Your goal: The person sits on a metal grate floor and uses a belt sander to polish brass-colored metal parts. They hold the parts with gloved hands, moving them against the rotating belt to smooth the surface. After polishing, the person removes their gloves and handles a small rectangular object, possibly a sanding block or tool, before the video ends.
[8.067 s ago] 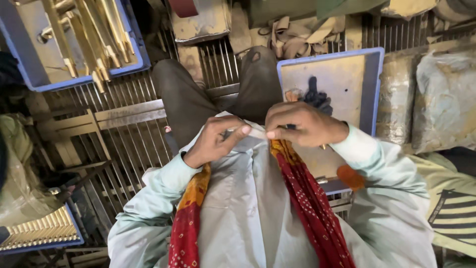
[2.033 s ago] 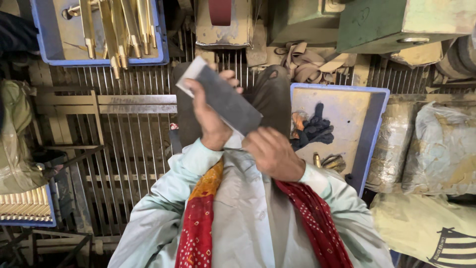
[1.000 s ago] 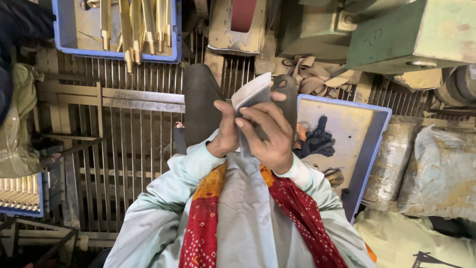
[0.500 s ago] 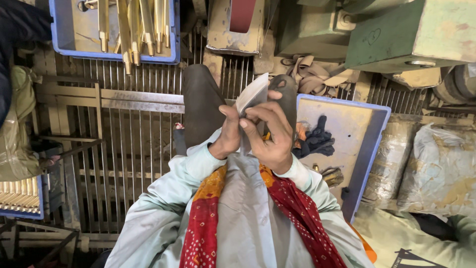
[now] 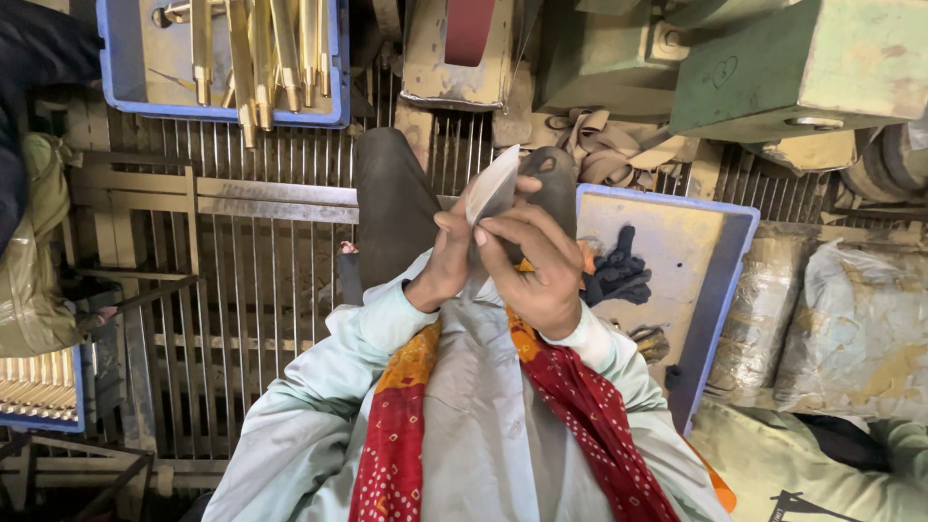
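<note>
Both of my hands are raised close together in front of my chest, over my knees. My left hand and my right hand both pinch a small stiff grey sheet, pale on the side that shows and folded or bent between the fingers. Its upper corner sticks up above my fingertips. A red and orange patterned scarf hangs down over my pale shirt.
A blue tray of long brass pieces sits at the top left. Another blue tray to my right holds a dark glove. A belt machine and green housing stand ahead. A metal grate floor lies below.
The grey sheet was held out flat in my left hand two seconds ago; both hands have since closed on it and bent it. Over the last second they barely moved.
</note>
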